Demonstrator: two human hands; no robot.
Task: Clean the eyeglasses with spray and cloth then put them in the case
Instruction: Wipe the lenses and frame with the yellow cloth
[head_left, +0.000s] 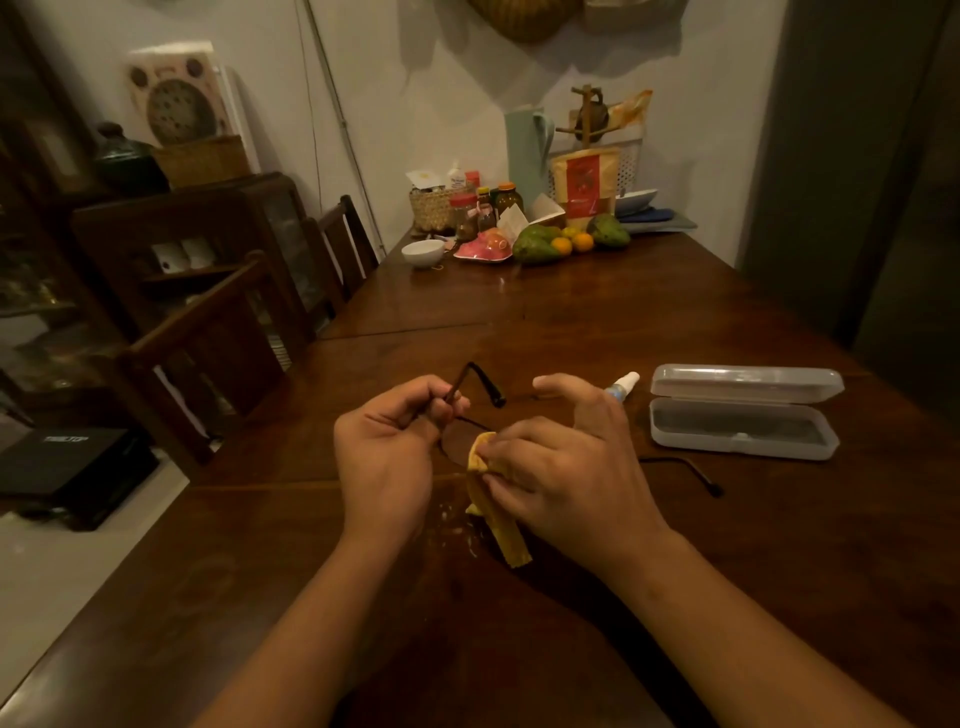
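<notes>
Dim dining room, long dark wooden table (571, 312); fruit, jars, a basket and a pale green jug crowd its far end at 12 o'clock. Near-centre of the view, left hand (384, 457) has fingers closed around the eyeglasses (460, 441) at the left hinge, temple arm sticking up toward 12. Right hand (561, 467) pinches a yellow cleaning cloth (496, 514) against a lens with thumb and lower fingers, index and middle lifted loose; cloth tail hangs toward 6. Other temple pokes out past the right hand at 3 o'clock. Small spray bottle (623, 387) lies on the table just behind the right hand, at 1 o'clock. Clear plastic glasses case (743, 415) sits open at 2 to 3 o'clock, well apart from the hands.

Step in hand: wiping a lens, likely after spraying. Next probably: finish both lenses, fold both temples, carry the glasses right to the case, shut the lid. Lens detail too dark to judge cleanliness.
</notes>
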